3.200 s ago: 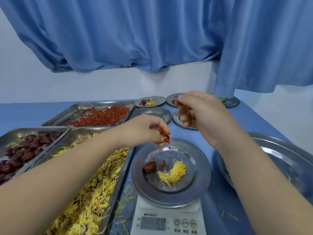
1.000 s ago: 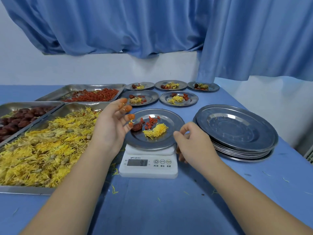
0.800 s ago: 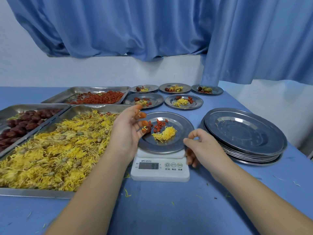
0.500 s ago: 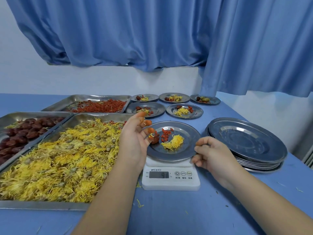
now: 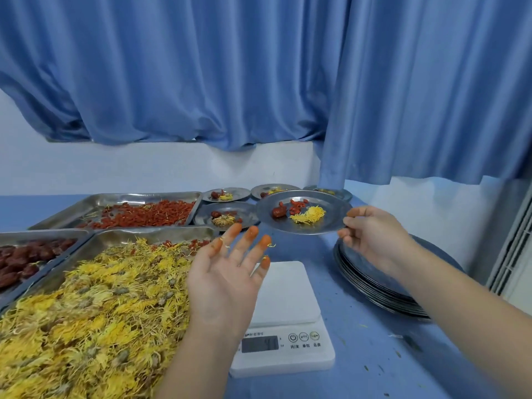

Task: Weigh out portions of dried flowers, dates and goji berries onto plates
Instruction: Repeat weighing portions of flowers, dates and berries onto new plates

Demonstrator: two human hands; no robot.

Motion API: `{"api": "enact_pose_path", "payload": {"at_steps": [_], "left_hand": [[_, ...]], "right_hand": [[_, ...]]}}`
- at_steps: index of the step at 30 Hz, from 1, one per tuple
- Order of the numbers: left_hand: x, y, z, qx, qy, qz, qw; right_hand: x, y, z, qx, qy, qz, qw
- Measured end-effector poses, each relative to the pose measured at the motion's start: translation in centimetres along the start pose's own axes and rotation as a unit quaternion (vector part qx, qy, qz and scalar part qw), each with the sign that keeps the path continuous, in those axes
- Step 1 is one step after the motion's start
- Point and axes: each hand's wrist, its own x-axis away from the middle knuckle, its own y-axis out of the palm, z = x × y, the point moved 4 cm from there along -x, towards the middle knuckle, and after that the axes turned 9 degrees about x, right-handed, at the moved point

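Three large steel trays filled the left part of the blue table (image 5: 374, 355). The biggest one, the flower tray (image 5: 161, 234), lay nearest and was full of yellow dried flowers (image 5: 86, 306). Behind it stood the goji tray (image 5: 95, 201) with red goji berries (image 5: 144, 216), and at the left edge the date tray (image 5: 43, 236) held dark dates (image 5: 20, 259).

At the right side lay a stack of plates (image 5: 374, 286), partly hidden by the right forearm. In the middle stood the white scale (image 5: 283, 321), and nothing was on its platform. The digits of its display were too blurred to read.

The left hand (image 5: 227, 277) hovered above the near left corner of the scale, palm turned up toward the camera, all fingers spread wide and holding nothing. The fingertips (image 5: 252, 231) were stained orange, with some yellow petal threads stuck on them.

The right hand (image 5: 371, 236) was raised over the stack, the arm reaching forward. Its thumb and fingers pinched the right rim of the filled plate (image 5: 325, 223), which was held level in the air beyond the scale. On this plate lay one date, some goji berries and a small heap of yellow flowers.

Four served plates (image 5: 201, 218) stood at the far side of the table, partly behind the held one.
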Motion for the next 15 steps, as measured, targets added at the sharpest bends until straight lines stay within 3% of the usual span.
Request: {"api": "enact_pose_path", "payload": {"at_steps": [5,15], "left_hand": [[-0.5,-0.1,-1.8,0.011,-0.063,-0.026,0.998],[-1.4,-0.1,-2.2,0.028,-0.095,-0.041,0.994]], "right_hand": [[-5.4,-4.1,-1.6,0.052,0.007,0.059,0.997],[-14.1,-11.2,0.6,0.111,0.097,0.108,0.983]]}}
